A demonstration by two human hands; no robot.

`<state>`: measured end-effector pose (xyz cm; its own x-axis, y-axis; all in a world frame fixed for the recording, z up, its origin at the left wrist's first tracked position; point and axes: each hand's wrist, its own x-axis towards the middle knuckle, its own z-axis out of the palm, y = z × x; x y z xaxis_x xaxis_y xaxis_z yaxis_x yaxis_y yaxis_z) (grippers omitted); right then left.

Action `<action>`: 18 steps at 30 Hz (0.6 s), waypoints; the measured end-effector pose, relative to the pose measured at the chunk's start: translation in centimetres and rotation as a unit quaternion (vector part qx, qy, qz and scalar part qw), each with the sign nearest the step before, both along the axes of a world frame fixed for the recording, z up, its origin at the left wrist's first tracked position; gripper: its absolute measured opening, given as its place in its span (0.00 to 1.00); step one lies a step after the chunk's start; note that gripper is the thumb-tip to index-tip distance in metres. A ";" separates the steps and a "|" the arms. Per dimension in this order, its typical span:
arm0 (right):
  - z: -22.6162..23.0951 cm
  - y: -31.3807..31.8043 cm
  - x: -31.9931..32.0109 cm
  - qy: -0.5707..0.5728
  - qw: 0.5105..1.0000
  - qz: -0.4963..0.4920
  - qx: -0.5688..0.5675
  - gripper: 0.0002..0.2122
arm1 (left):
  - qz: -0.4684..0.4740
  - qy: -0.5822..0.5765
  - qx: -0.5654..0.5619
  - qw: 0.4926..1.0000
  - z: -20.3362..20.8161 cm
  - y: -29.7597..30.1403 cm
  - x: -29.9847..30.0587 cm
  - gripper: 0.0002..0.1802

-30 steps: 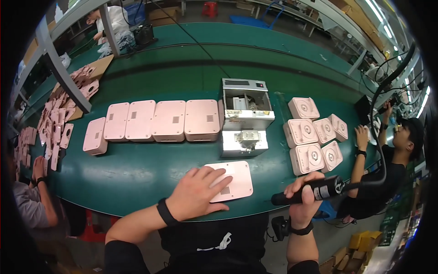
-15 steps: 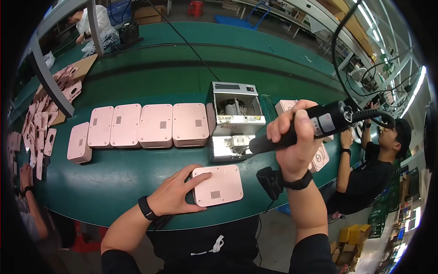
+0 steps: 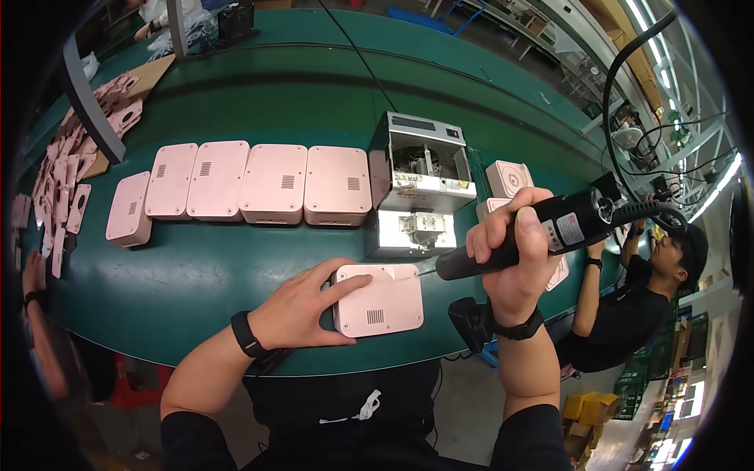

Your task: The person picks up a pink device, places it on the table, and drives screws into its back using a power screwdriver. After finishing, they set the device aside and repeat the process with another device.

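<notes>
A pink plastic box (image 3: pixel 381 308) with rounded corners, small screw holes and a slotted vent lies flat on the green table (image 3: pixel 196 290). My left hand (image 3: pixel 302 308) grips its left side, one finger stretched across the top and the thumb along the near edge. In my right fist (image 3: pixel 518 259) is a black corded electric screwdriver (image 3: pixel 561 226), tilted toward the left. Its thin bit reaches the far right corner of the box; whether it touches a screw there I cannot tell. Just beyond the box stands a metal screw feeder (image 3: pixel 424 179).
Several similar pink boxes (image 3: pixel 272 182) form a row left of the feeder. More pink parts (image 3: pixel 509 179) lie behind my right hand. Loose pink pieces (image 3: pixel 75 177) are heaped at the far left. A co-worker (image 3: pixel 644 298) is at the right; the screwdriver's cable (image 3: pixel 609 94) hangs overhead.
The screwdriver's bit has moved from the feeder's front to the far right corner of the box. My left hand keeps its hold on the box. The whole view has shifted a little.
</notes>
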<state>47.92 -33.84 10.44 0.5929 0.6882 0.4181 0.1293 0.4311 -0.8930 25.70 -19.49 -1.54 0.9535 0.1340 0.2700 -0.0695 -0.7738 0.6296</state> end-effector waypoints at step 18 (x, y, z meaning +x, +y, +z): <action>-2.7 0.1 0.2 0.006 1.000 0.017 0.007 0.11 | 0.014 -0.005 -0.006 1.000 -0.1 -0.1 0.1 0.47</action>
